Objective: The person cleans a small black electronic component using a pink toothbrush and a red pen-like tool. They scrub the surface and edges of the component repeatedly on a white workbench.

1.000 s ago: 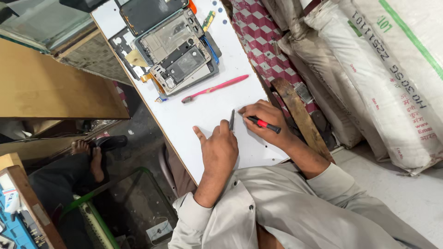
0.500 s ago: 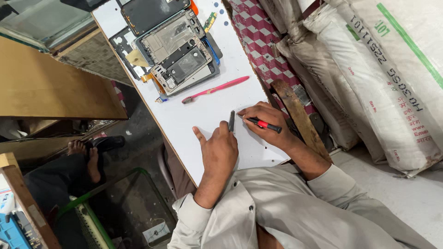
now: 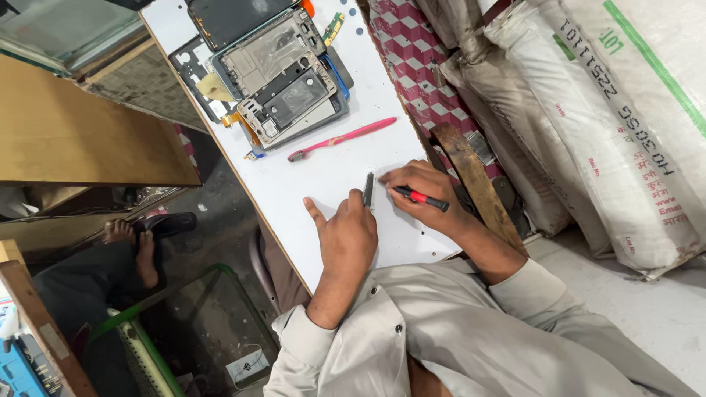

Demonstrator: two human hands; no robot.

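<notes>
My left hand [image 3: 347,237] rests on the white table [image 3: 323,176] and pinches a thin dark flat part [image 3: 368,189], held up on its edge. My right hand [image 3: 419,192] is just right of it, gripping a small screwdriver [image 3: 421,198] with a red and black handle. The screwdriver's tip points toward the dark part, and my fingers hide where they meet. Both hands work near the table's near end, close to my grey shirt.
Several opened phone frames and back covers [image 3: 276,73] are stacked at the table's far end. A pink toothbrush [image 3: 342,138] lies between them and my hands. White sacks [image 3: 610,125] and a wooden bar [image 3: 471,176] crowd the right. Bare feet [image 3: 136,246] show lower left.
The view has shifted slightly. Both hands stay in the same place, holding the same things.
</notes>
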